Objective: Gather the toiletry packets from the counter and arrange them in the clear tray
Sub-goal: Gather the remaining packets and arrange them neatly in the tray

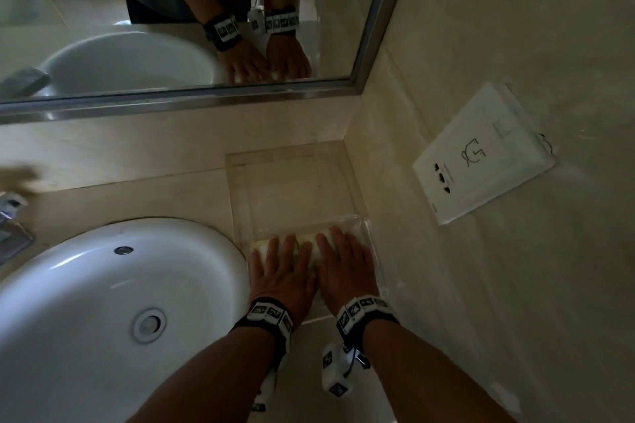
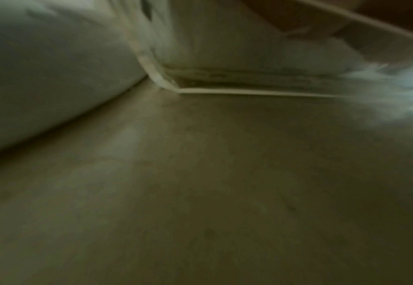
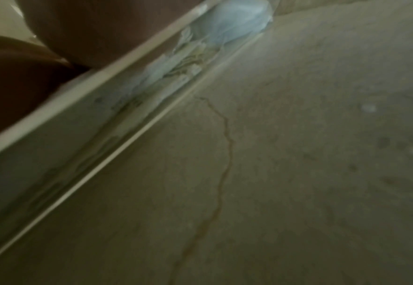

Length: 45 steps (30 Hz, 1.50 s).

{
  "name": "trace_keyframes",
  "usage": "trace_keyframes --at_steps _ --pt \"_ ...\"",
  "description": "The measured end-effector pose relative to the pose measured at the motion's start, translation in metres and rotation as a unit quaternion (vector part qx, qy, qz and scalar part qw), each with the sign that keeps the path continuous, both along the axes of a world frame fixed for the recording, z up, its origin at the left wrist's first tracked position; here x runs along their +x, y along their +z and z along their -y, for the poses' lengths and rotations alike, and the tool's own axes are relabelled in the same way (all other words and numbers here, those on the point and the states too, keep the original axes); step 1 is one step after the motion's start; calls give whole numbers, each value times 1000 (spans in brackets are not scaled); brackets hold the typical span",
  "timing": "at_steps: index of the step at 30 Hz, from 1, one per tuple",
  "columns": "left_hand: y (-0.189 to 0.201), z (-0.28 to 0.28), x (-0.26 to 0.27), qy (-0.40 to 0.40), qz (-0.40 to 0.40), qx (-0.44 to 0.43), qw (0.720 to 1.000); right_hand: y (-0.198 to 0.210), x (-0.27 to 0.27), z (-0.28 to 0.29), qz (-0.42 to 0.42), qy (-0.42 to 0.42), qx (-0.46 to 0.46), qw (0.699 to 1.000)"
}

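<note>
A clear tray [image 1: 237, 189] sits on the counter in the wall corner, right of the sink. Pale toiletry packets [image 1: 311, 251] lie in its near end. My left hand [image 1: 281, 268] and right hand [image 1: 343, 261] rest side by side, flat on the packets with fingers straight, and cover most of them. In the left wrist view, the tray's near corner [image 2: 171, 84] stands on the counter with white packets [image 2: 224, 48] showing through the wall. The right wrist view shows the tray's rim [image 3: 102, 81], crinkled packets [image 3: 237, 21] behind the wall, and my palm [image 3: 90, 29] above.
A white sink basin [image 1: 103, 285] lies left of the tray, with a tap [image 1: 10, 216] at the far left. A mirror [image 1: 171, 27] hangs above the counter. A white socket panel [image 1: 481, 154] is on the right wall. The far part of the tray holds nothing visible.
</note>
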State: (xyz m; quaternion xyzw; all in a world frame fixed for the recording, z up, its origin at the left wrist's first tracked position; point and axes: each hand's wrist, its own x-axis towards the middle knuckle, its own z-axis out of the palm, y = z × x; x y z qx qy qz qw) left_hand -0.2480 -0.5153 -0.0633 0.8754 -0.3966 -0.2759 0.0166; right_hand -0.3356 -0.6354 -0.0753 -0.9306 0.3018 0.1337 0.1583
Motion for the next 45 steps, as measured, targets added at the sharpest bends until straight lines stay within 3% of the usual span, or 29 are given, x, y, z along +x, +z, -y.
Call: trace_keyframes --at_steps 6,14,27,45 --pt "0 5 0 31 -18 -16 999 1 2 1 -4 0 -1 1000" --pt "1 -7 1 -22 13 -15 1000 7 -10 7 27 26 -10 999" --pt "1 -3 2 -31 20 2 999 -1 -7 8 65 -10 -22 998" --pt "7 -13 13 -39 1 -32 999 1 -10 9 34 7 -16 999"
